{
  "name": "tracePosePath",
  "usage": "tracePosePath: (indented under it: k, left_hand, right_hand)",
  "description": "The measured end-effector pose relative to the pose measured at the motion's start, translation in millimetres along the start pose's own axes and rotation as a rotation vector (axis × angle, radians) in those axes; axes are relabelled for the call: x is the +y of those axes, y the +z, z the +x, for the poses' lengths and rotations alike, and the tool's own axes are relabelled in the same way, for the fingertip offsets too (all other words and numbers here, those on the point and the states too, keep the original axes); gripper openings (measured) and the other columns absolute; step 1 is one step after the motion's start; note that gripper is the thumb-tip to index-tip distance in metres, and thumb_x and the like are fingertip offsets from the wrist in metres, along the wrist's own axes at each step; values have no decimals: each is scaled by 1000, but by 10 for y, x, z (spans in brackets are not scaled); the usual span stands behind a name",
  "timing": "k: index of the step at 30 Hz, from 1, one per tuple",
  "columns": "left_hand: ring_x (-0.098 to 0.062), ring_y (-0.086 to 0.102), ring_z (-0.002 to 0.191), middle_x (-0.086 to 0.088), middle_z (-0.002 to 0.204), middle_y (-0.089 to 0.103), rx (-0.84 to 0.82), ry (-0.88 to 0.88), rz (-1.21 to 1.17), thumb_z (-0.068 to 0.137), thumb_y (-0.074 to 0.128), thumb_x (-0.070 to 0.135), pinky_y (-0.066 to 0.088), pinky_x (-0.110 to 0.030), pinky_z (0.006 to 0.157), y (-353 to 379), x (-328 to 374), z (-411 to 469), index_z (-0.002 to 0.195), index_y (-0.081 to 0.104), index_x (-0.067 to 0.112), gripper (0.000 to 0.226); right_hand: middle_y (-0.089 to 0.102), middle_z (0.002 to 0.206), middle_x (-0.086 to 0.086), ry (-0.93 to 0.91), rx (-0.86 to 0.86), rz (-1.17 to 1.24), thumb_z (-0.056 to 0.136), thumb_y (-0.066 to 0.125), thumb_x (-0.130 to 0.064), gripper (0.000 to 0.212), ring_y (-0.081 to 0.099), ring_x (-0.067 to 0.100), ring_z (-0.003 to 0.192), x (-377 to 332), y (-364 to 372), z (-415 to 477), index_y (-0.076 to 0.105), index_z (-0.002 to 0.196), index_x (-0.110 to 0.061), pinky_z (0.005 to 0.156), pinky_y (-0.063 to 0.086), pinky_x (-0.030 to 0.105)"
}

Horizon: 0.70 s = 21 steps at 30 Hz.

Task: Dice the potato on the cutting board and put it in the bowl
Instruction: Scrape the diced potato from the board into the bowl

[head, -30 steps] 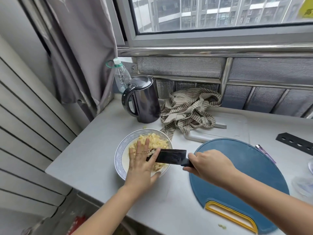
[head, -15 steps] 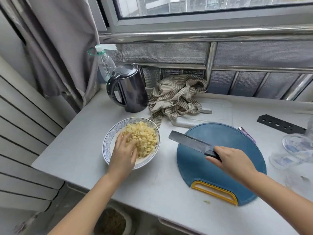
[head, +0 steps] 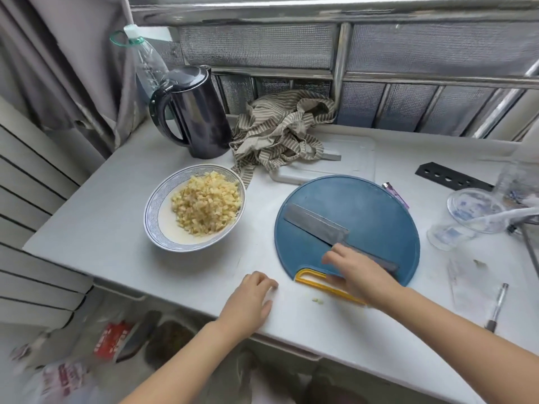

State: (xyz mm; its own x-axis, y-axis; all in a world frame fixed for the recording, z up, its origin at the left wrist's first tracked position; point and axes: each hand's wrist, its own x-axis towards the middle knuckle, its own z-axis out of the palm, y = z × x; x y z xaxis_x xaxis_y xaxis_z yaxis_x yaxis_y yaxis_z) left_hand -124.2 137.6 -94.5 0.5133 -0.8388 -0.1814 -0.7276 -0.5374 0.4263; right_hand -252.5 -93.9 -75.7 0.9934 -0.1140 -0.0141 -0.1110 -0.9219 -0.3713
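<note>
A blue-rimmed white bowl [head: 151,211] on the grey table holds a heap of diced potato [head: 207,204]. To its right lies the round blue cutting board [head: 364,208] with a yellow handle and no potato on it. A cleaver [head: 316,225] lies flat across the board, blade pointing left. My right hand [head: 358,272] hovers over the cleaver's handle with relaxed fingers; the handle's end shows beyond it. My left hand [head: 250,301] rests on the table near the front edge with loosely curled fingers and holds nothing. A few potato bits [head: 318,300] lie on the table between my hands.
A black kettle [head: 195,112] and a plastic bottle [head: 145,59] stand at the back left. A striped cloth [head: 280,126] lies on a white board [head: 350,158] behind the blue one. Glass dishes [head: 472,205], a black perforated strip [head: 452,176] and a pen [head: 497,304] are at the right.
My left hand left the bowl and came down to the table's front edge. My right hand laid the cleaver flat on the blue board and loosened its hold.
</note>
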Motion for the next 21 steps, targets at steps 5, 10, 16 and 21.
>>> tracePosePath:
  k: [5, 10, 16, 21]
  left_hand:
    - [-15, 39, 123, 2, 131, 44, 54, -67, -14, 95, 50, 19, 30, -22, 106, 93, 59, -24, 130, 51, 22, 36]
    - [-15, 37, 124, 1, 133, 42, 60, -103, -28, 95, 50, 20, 30, -22, 105, 131, 113, -48, 131, 49, 21, 36]
    - [-14, 35, 128, 3, 136, 40, 50, -167, -43, 96, 49, 20, 29, -23, 107, 125, 161, -57, 133, 48, 22, 38]
    - [-14, 40, 127, 2, 136, 42, 30, -191, -87, 95, 50, 20, 32, -24, 105, 85, 145, -35, 133, 48, 21, 39]
  right_hand:
    - [44, 123, 1, -168, -316, -117, 94, 45, -12, 24, 46, 21, 111, -267, 226, -150, 51, 118, -15, 67, 35, 33]
    - [50, 110, 6, -124, -323, -176, 93, 42, -7, 17, 50, 24, 96, -349, 263, -85, 56, 103, -10, 63, 24, 31]
    - [60, 100, 11, 21, -391, -155, 84, 45, 0, 18, 53, 27, 81, -376, 303, 38, 59, 94, -5, 62, 35, 35]
    - [65, 100, 10, 64, -392, -36, 78, 48, 2, 20, 43, 20, 75, -379, 249, 114, 61, 92, -5, 62, 30, 28]
